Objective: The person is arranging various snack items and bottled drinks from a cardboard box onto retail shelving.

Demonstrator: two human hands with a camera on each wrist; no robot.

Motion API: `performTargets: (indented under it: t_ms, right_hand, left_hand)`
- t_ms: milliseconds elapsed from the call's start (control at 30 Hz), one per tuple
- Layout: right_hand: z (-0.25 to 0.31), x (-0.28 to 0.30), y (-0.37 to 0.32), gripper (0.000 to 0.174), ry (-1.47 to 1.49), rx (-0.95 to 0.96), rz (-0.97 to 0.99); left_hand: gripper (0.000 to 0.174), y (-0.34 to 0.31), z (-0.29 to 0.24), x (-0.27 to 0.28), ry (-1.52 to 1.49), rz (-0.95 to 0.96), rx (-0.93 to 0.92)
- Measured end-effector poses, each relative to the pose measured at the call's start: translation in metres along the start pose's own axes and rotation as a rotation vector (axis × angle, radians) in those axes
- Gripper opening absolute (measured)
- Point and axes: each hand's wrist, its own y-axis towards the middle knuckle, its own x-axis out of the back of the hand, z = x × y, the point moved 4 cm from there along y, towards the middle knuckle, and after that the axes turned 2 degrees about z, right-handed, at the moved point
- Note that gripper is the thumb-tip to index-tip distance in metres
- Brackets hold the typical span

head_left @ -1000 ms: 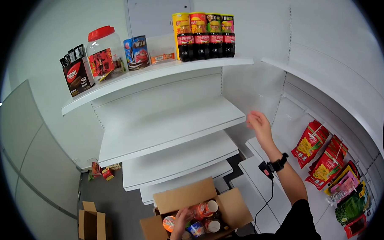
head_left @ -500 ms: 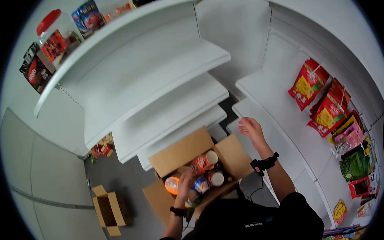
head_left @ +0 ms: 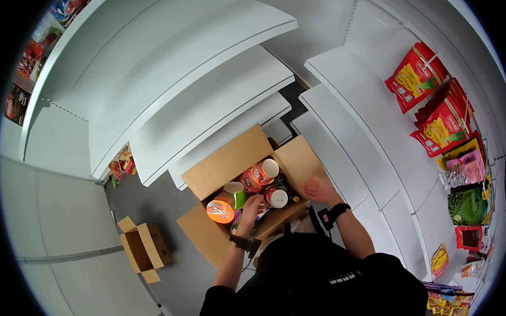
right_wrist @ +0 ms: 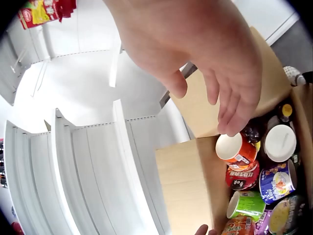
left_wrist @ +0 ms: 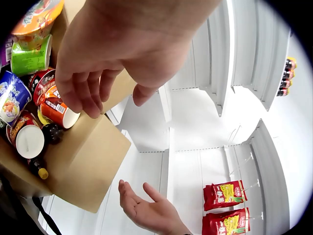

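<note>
An open cardboard box (head_left: 227, 164) holds instant noodle cups and dark bottles. My left hand (head_left: 251, 209) hangs over the cups with loosely bent fingers and nothing in them. Near it lie an orange-lidded noodle cup (head_left: 220, 211), a green cup (head_left: 235, 195) and a blue cup (right_wrist: 277, 182). Toward the box's right side are a red cup (head_left: 253, 179) and a white-bottomed cup (head_left: 276, 198). By the right flap, my right hand (head_left: 319, 190) is empty, its fingers relaxed above the box edge in the right wrist view. A yellow-capped bottle (left_wrist: 40, 169) lies close to that side.
White tiered shelves (head_left: 210, 95) rise behind the box, with more shelving (head_left: 371, 134) at the right. Red snack bags (head_left: 417, 77) hang on hooks there. A smaller open carton (head_left: 145, 249) stands on the grey floor at the left.
The head view has tilted down toward the box. My right hand has come down from beside the shelf to the box's right flap. The left hand stays over the box, and a green cup now shows.
</note>
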Motion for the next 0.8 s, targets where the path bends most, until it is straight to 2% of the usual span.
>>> performTargets:
  t_ms: [33,67,167,300,333,500,567,800]
  right_hand:
    - [-0.003,0.002,0.002,0.036,0.048,-0.052,-0.007]
    - [-0.004,0.005,0.003,0.035,0.037,-0.056,-0.019]
    - [-0.008,-0.001,-0.007,0.037,0.006,-0.072,-0.050]
    - [-0.008,0.000,0.002,0.041,-0.003,-0.113,-0.055]
    - [-0.007,-0.001,0.003,0.041,0.003,-0.131,-0.058]
    - [0.000,-0.003,0.003,0.040,0.021,-0.173,-0.023]
    - [0.005,0.000,0.003,0.040,0.010,-0.205,-0.029]
    - [0.036,0.015,-0.006,0.034,-0.041,-0.256,-0.099]
  left_hand:
    - [0.034,0.006,0.005,-0.003,0.003,0.020,0.031]
    - [0.027,0.013,0.010,-0.007,0.018,0.054,0.024]
    - [0.030,0.039,0.038,-0.012,-0.026,0.070,0.073]
    - [0.037,0.067,0.061,-0.015,0.064,-0.020,0.107]
    - [0.026,0.071,0.065,-0.016,0.115,-0.106,0.099]
    - [0.037,0.111,0.099,-0.014,0.035,-0.077,0.315]
    - [0.042,0.121,0.103,-0.017,-0.053,-0.165,0.346]
    - [0.048,0.179,0.141,-0.032,-0.139,-0.221,0.452]
